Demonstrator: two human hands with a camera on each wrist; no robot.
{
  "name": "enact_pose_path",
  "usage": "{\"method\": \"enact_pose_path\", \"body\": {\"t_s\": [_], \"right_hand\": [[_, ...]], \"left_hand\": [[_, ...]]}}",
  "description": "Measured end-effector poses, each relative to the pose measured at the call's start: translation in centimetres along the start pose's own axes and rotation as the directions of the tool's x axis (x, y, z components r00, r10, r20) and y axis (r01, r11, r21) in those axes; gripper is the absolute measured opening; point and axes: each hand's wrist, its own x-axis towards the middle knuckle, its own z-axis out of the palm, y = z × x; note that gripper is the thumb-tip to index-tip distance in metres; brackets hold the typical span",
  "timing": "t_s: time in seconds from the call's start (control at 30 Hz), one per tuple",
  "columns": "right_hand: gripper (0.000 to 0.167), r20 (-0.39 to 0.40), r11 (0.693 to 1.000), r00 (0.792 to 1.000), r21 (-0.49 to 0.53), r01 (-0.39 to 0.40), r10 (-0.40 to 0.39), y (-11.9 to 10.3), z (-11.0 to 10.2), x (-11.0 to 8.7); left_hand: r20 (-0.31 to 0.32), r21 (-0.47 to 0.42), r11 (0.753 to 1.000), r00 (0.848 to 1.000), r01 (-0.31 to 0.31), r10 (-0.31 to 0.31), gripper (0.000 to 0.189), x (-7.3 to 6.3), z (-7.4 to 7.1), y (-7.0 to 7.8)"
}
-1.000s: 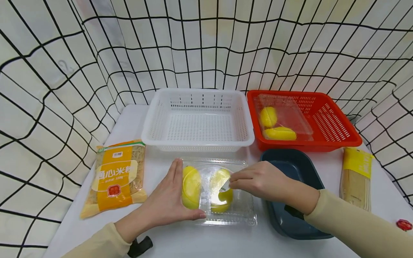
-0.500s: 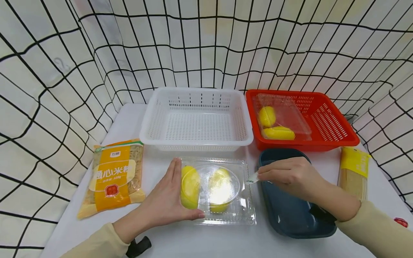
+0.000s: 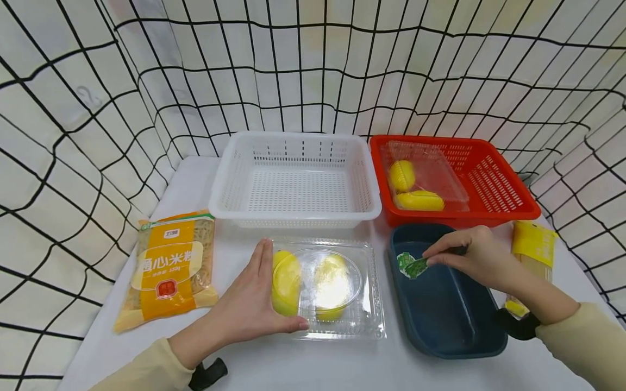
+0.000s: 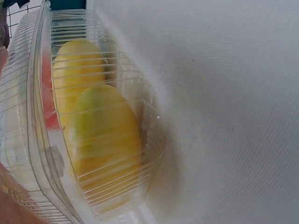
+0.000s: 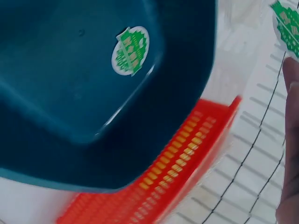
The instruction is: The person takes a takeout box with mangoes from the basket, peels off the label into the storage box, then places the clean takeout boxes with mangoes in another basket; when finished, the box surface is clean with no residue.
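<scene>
My left hand braces the left side of a clear plastic clamshell box, its fingers straight and thumb along the front edge. Inside the box are two yellow oval fruits that look like mangoes, one tinged green. Over a dark blue plastic basin, my right hand pinches a green-and-white sticker between thumb and fingers. A similar sticker lies on the basin floor. The held sticker shows at the upper right corner of the right wrist view.
Behind stand a white basket and a red basket, the red one holding another clear box with yellow fruits. A pasta bag lies left, a yellow-banded noodle pack right. Black netting surrounds the table.
My right hand has moved right, away from the box lid and over the basin, carrying the sticker off the lid. The left hand stays on the box.
</scene>
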Motion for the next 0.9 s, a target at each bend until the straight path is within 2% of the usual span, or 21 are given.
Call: {"method": "enact_pose_path", "body": {"t_s": [0.07, 0.13, 0.23, 0.33, 0.47, 0.63, 0.73, 0.9], "right_hand": [[0.023, 0.054, 0.995, 0.994, 0.027, -0.094, 0.093, 0.7, -0.2, -0.1], [0.019, 0.119, 0.981, 0.976, 0.045, -0.190, 0.184, 1.4, -0.3, -0.2], [0.019, 0.225, 0.950, 0.932, 0.069, -0.305, 0.283, 2.6, -0.3, -0.4], [0.020, 0.326, 0.918, 0.881, 0.085, -0.387, 0.342, 3.9, 0.2, -0.7], [0.018, 0.449, 0.890, 0.816, 0.092, -0.447, 0.364, 5.1, 1.3, -0.8], [0.015, 0.557, 0.867, 0.760, 0.133, -0.481, 0.336, 5.7, 2.8, -0.3], [0.014, 0.588, 0.854, 0.742, 0.157, -0.496, 0.322, 5.9, 3.7, -0.1], [0.012, 0.602, 0.839, 0.732, 0.181, -0.514, 0.319, 6.5, 4.8, -0.1]], "left_hand": [[-0.002, -0.002, 1.000, 1.000, 0.003, -0.003, 0.152, 0.0, 0.0, 0.0], [-0.001, -0.002, 1.000, 1.000, 0.006, -0.006, 0.152, 0.0, 0.1, -0.1], [0.001, 0.002, 1.000, 1.000, 0.004, -0.004, 0.152, 0.0, 0.1, -0.1], [0.003, 0.005, 1.000, 1.000, -0.002, 0.002, 0.151, 0.1, 0.1, -0.1], [0.001, 0.001, 1.000, 1.000, -0.004, 0.004, 0.151, 0.1, 0.0, 0.0], [-0.004, -0.002, 1.000, 1.000, -0.002, 0.002, 0.151, 0.2, -0.1, 0.1], [-0.007, 0.000, 1.000, 1.000, -0.005, 0.005, 0.151, 0.2, -0.1, 0.1], [-0.006, 0.005, 1.000, 1.000, -0.006, 0.006, 0.151, 0.2, 0.1, 0.1]]}}
